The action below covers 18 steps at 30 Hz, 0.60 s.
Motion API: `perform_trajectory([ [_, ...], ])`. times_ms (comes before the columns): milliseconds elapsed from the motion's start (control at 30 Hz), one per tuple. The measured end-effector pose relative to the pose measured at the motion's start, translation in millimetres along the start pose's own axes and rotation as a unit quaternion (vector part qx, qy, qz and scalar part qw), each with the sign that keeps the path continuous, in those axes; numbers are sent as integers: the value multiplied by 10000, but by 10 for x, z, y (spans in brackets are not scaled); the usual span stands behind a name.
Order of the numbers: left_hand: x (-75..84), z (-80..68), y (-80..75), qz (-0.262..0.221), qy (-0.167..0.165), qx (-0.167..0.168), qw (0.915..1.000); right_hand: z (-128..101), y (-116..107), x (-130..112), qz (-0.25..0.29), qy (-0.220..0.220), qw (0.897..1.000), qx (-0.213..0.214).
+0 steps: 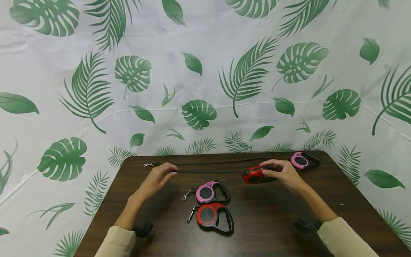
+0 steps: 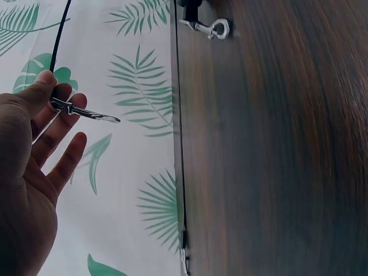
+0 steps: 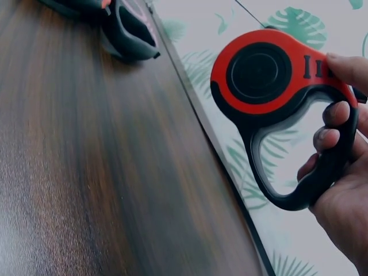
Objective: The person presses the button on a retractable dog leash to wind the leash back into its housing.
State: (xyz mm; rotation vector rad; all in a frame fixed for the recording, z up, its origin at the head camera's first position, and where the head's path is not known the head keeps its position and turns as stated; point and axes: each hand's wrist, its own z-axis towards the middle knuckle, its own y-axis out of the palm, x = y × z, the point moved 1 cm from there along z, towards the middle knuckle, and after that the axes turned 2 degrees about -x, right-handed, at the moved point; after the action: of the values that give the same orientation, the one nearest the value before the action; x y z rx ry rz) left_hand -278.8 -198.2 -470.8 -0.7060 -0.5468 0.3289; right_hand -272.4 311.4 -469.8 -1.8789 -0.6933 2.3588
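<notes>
My right hand (image 1: 284,174) holds a red and black retractable dog leash (image 1: 255,175) above the table, its fingers wrapped through the black handle (image 3: 339,144). From the casing a thin black cord (image 1: 212,172) stretches left to my left hand (image 1: 159,177). There the thumb and fingers pinch the cord's end beside a metal snap hook (image 2: 86,110). Between the hands and nearer to me, a pink retractable leash (image 1: 205,192) lies on the table. Just in front of it lies another red one (image 1: 207,215), the two close together, clips pointing left.
At the back right lies a second pink leash (image 1: 300,161). Its drawn-out cord runs along the far edge to a metal clip (image 1: 148,164) at the back left. A leaf-printed white cloth (image 1: 205,89) hangs behind the dark wooden table (image 1: 263,228).
</notes>
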Motion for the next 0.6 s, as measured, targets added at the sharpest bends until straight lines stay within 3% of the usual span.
perform_trajectory([
  [600,137,148,203,-317,-8,-124,9994,48,206,-13,316,-191,9993,-65],
])
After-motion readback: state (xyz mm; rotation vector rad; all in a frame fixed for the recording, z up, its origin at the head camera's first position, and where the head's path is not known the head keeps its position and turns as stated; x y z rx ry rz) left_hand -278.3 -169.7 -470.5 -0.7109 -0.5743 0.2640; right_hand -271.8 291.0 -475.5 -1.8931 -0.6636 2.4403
